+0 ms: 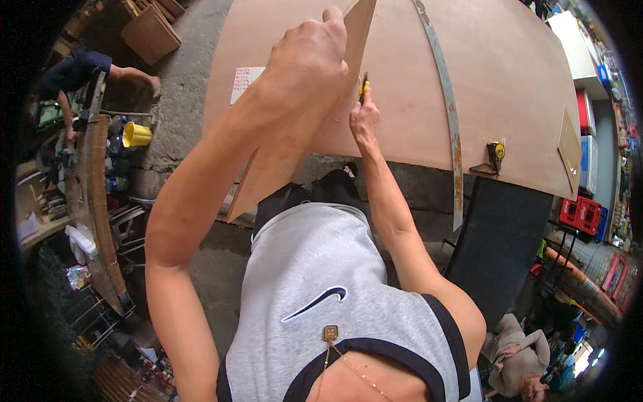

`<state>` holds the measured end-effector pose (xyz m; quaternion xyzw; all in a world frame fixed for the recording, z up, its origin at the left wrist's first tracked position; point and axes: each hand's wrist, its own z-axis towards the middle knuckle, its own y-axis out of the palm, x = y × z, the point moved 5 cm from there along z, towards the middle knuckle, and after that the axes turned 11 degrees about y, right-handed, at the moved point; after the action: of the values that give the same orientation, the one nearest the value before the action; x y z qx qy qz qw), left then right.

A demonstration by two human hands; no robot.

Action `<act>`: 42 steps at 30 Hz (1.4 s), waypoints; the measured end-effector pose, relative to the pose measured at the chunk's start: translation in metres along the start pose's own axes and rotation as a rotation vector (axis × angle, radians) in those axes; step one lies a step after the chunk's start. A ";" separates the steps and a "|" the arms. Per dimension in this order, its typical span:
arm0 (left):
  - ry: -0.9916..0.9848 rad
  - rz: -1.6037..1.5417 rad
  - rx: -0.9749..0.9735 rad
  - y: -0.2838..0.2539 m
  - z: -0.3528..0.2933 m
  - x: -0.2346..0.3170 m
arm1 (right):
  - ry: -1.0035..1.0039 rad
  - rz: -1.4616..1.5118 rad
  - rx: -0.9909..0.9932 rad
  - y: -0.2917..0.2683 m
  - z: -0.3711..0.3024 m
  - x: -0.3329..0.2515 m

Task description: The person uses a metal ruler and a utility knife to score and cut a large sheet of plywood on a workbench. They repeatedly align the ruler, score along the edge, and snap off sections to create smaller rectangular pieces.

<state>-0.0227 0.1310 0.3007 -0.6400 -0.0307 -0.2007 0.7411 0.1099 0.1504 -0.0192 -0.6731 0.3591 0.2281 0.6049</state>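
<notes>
My left hand (311,57) grips the upper part of a thin plywood board (284,157), holding it tilted on edge. The board's lower end hangs past the near edge of a large plywood sheet (395,127), beside my legs. Just right of the board, my right hand (365,122) is closed around a slim yellow-and-black utility knife (364,88), its tip pointing away from me over the sheet. My left forearm hides part of the board.
On the sheet lie a long worn metal straightedge (442,74), a tape measure (495,153), a white card (244,82) and a small board (569,151). A black panel (499,234) stands near right. A yellow bucket (136,134) is left. Other people (74,70) are at both sides.
</notes>
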 end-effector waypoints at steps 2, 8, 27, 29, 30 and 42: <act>0.003 -0.015 0.020 0.002 -0.001 -0.004 | -0.020 0.017 0.091 -0.008 0.003 -0.001; -0.033 -0.002 -0.027 0.003 -0.005 0.002 | 0.090 -0.150 0.098 -0.011 0.047 0.026; -0.199 0.016 0.068 -0.016 0.024 -0.052 | -0.045 -0.453 0.092 -0.011 0.081 0.033; -0.260 -0.012 0.073 -0.017 0.023 -0.060 | -0.101 -0.407 0.003 -0.026 0.046 0.033; -0.241 -0.018 0.091 -0.013 0.026 -0.063 | -0.101 -0.352 -0.013 -0.036 0.032 0.041; -0.194 -0.013 0.123 -0.005 0.017 -0.064 | -0.098 0.102 -0.246 0.031 -0.082 0.014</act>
<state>-0.0793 0.1629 0.2889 -0.6094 -0.1188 -0.1403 0.7713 0.0842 0.0668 -0.0362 -0.7112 0.3324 0.3335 0.5220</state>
